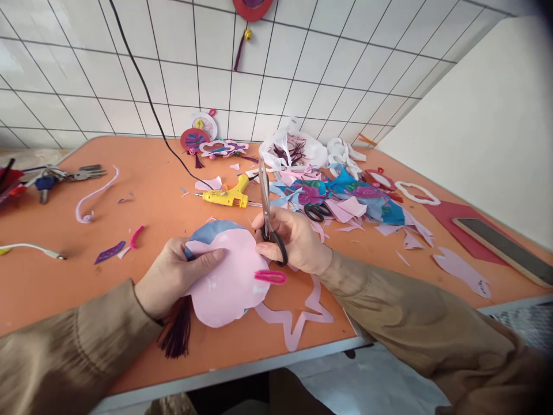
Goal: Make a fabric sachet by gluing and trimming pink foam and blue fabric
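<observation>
My left hand [177, 274] grips the left side of a pink paper cutout [235, 276], thumb on top, with blue material [218, 231] showing behind its upper edge. A bright pink pipe-cleaner loop [270, 277] sticks out at the cutout's right, and a dark purple tassel [176, 329] hangs below my left hand. Black-handled scissors [265, 199] are held in my right hand [298, 239], blades pointing up, close to the cutout's upper right edge. A pink paper star outline [298, 323] lies on the table beneath and to the right.
A yellow glue gun [227, 195] with a black cord lies behind my hands. Colourful scraps [358, 193] and a second pair of scissors [317, 212] are to its right. Keys [49, 181] are at left, a phone [505, 248] at right. The orange table [142, 202] meets a tiled wall.
</observation>
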Demonstrator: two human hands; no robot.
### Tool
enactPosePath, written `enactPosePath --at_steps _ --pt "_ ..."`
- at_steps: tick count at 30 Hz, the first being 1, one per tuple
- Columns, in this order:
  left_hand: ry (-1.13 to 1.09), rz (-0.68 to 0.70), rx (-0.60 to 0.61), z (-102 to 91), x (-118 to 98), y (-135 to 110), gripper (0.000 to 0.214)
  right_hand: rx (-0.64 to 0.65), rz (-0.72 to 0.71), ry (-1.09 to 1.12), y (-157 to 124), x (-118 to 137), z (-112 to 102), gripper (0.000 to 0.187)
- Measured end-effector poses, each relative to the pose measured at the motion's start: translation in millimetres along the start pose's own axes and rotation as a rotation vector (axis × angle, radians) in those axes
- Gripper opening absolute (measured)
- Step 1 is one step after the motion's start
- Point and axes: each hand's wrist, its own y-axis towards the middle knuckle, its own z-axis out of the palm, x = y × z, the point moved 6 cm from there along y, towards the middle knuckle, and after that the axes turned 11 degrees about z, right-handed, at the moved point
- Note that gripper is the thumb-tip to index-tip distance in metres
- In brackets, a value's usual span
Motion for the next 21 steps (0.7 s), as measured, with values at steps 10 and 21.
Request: enactPosePath --at_steps 10,21 --pt "-0.001 -0.038 -0.083 -3.2 -1.2 -1.4 0.027 -0.173 0.0 0.025 -1.3 9.4 -11.7 0.026" --pt "-0.025 -0.094 -0.087 -2.9 0.1 -1.2 0.032 -0.113 0.025 0.055 -0.4 7.7 -8.5 0.037"
